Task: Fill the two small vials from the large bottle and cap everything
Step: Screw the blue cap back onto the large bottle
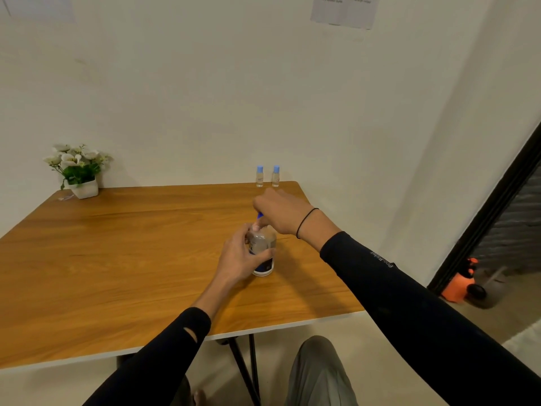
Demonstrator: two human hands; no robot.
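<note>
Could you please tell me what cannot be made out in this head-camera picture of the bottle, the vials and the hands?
- Large bottle neck: the right hand covers it, so whether the blue cap is on or off is unclear.
- Bottle label: wrapped by the left hand, unreadable.
- Two small vials: too small to judge fill level.
- Wall notice: cut by the top edge, blurred.

Premises appeared to be a plain office room: wooden bench [117, 244], bare wall [234, 98], posted notice [344, 10], potted flowers [78, 168].
</note>
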